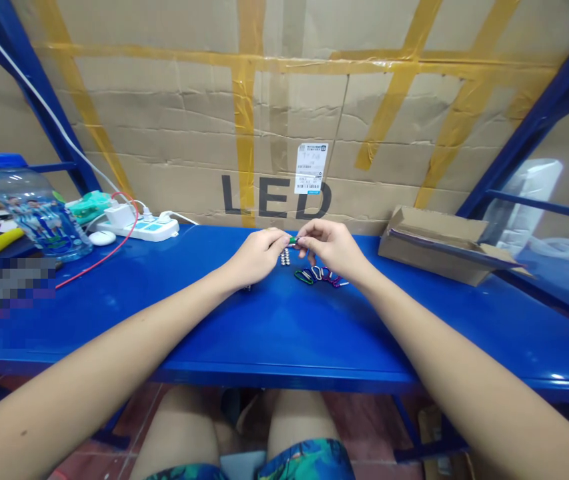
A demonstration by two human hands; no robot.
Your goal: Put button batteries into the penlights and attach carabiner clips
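Note:
Over the middle of the blue table, my left hand [261, 257] pinches a small green carabiner [293, 240] between thumb and forefinger. My right hand [333, 248] closes its thumb and forefinger at the other end of it, where a dark or silvery bit shows; the fingers partly hide this piece. Just below the fingertips, several small silver metal pieces [285, 257] lie in two short rows. A fan of coloured carabiners [318, 275], among them green, silver and purple ones, rests on the table under my right hand. Something small and dark peeks out beneath my left hand.
On the left stand a blue-capped bottle [39, 213] and a white power strip [151, 228] with plugs and a red cable [109, 252]. An open cardboard box [431, 250] sits at the right. Behind the blue table [274, 333] rises a large taped carton [174, 133] marked LED.

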